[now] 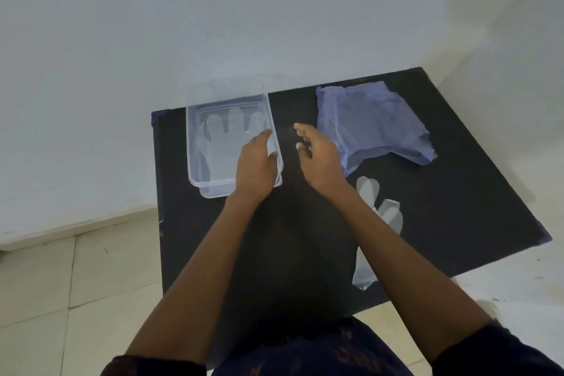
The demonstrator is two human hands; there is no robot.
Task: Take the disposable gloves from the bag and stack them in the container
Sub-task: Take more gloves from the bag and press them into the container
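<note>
A clear plastic container (195,143) stands at the back left of the black table (457,192), with a transparent disposable glove (224,143) lying flat inside it. My left hand (254,166) rests over the container's near right corner, fingers touching its rim. Just right of the container, my right hand (317,159) hovers above the table with fingers loosely spread and nothing in them. A crumpled blue bag (375,125) lies at the back right. Another transparent glove (378,217) lies on the table under my right forearm, partly hidden by it.
The table stands against a white wall (274,9). Pale floor tiles (61,284) show to the left and right of it. My dark patterned clothing (305,354) fills the bottom edge of the view.
</note>
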